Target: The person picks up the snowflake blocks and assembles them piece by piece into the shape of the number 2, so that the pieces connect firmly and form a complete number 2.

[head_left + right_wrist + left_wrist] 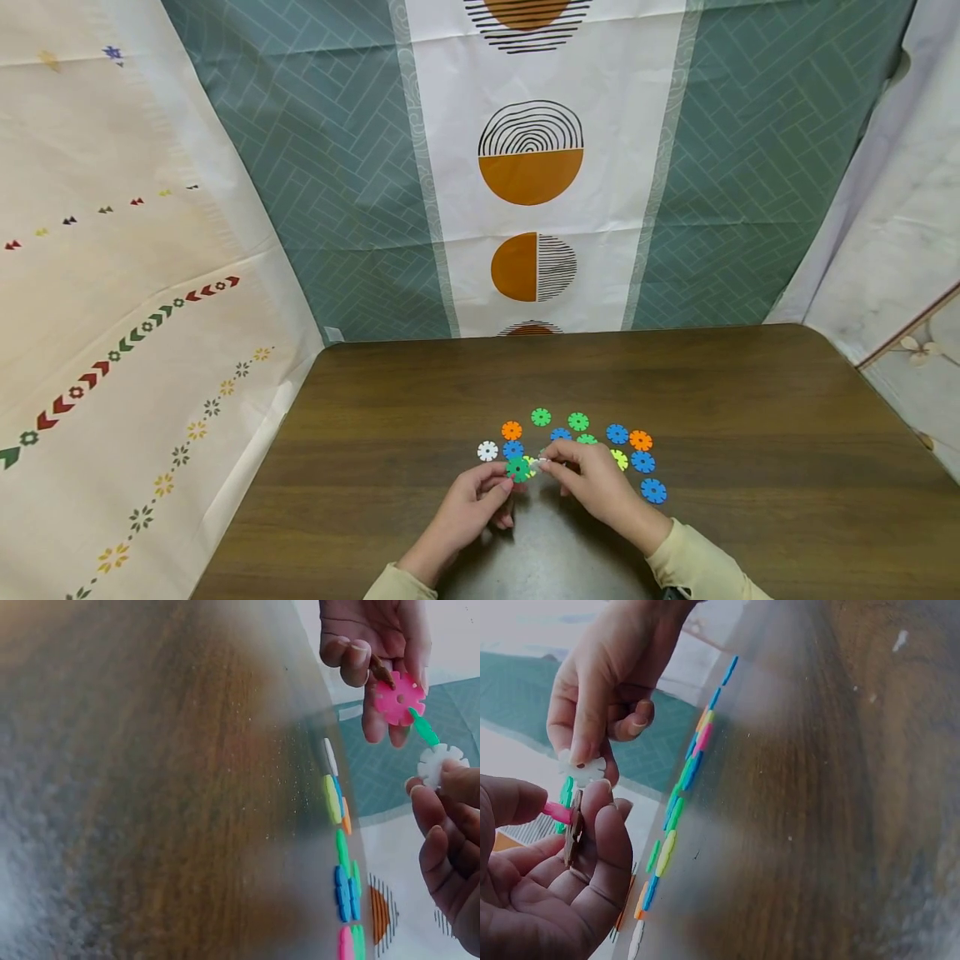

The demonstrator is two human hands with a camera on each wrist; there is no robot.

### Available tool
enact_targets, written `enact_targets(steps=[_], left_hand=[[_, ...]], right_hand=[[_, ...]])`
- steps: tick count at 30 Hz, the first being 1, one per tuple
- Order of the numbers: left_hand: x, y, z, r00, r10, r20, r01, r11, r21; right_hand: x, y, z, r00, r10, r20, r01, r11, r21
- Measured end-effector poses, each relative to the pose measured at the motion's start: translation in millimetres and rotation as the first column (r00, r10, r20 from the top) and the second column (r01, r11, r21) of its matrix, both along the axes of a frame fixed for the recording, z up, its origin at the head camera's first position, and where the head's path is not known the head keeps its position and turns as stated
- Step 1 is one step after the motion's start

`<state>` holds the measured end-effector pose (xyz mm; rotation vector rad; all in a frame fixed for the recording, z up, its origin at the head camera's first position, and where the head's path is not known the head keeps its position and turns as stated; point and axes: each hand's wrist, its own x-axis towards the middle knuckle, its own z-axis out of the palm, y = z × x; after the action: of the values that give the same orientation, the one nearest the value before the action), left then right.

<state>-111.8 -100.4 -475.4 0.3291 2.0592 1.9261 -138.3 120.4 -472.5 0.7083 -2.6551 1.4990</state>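
Observation:
My left hand (pixel 472 507) pinches a small cluster of joined, notched plastic discs above the table. A pink disc (pixel 400 699) in it is slotted with a brown disc (pixel 381 670) and a green disc (pixel 424 727). My right hand (pixel 596 483) pinches a white notched disc (pixel 441 765) between thumb and fingers. The white disc's edge meets the green disc's edge; whether they interlock, I cannot tell. In the left wrist view, the white disc (pixel 583 771) is just above the green one (pixel 565 802), and the left fingers curl round the brown disc (pixel 573 829).
Loose notched discs lie flat on the brown wooden table (pixel 360 467) beyond the hands, among them a white disc (pixel 487 451), an orange disc (pixel 512 430) and a blue disc (pixel 653 491). Patterned cloth (pixel 360 167) hangs behind the table.

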Motion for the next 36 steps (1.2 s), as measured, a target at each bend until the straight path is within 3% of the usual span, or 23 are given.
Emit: enact_targets(steps=[10, 22, 25, 28, 33, 36], left_hand=[[-0.3, 2.3, -0.2, 1.0, 0.017, 0.02, -0.017, 1.0, -0.015], [1.1, 4.7, -1.6, 1.0, 0.02, -0.01, -0.02, 1.0, 0.022], [1.7, 7.6, -3.0, 0.997, 0.024, -0.079, -0.026, 0.999, -0.03], [2.7, 11.6, -3.6, 0.983, 0.04, -0.178, -0.061, 0.992, -0.113], [3.2, 18.1, -6.3, 0.947, 0.064, -0.314, -0.152, 0.952, -0.264], [2.9, 20.3, -8.1, 0.941, 0.062, -0.331, -0.169, 0.937, -0.306]], right_hand=[[-0.8, 0, -1.0, 1.0, 0.01, -0.019, -0.011, 1.0, -0.018], [2.2, -2, -6.4, 0.999, 0.024, -0.023, -0.024, 1.0, -0.003], [3.4, -3, -6.6, 0.999, 0.026, -0.043, -0.026, 1.0, -0.004], [4.4, -4, -7.7, 0.996, 0.03, -0.09, -0.03, 1.0, 0.005], [6.2, -8, -12.7, 0.976, 0.021, -0.216, -0.013, 0.999, 0.039], [7.3, -12, -15.7, 0.964, 0.018, -0.265, -0.007, 0.999, 0.042]])
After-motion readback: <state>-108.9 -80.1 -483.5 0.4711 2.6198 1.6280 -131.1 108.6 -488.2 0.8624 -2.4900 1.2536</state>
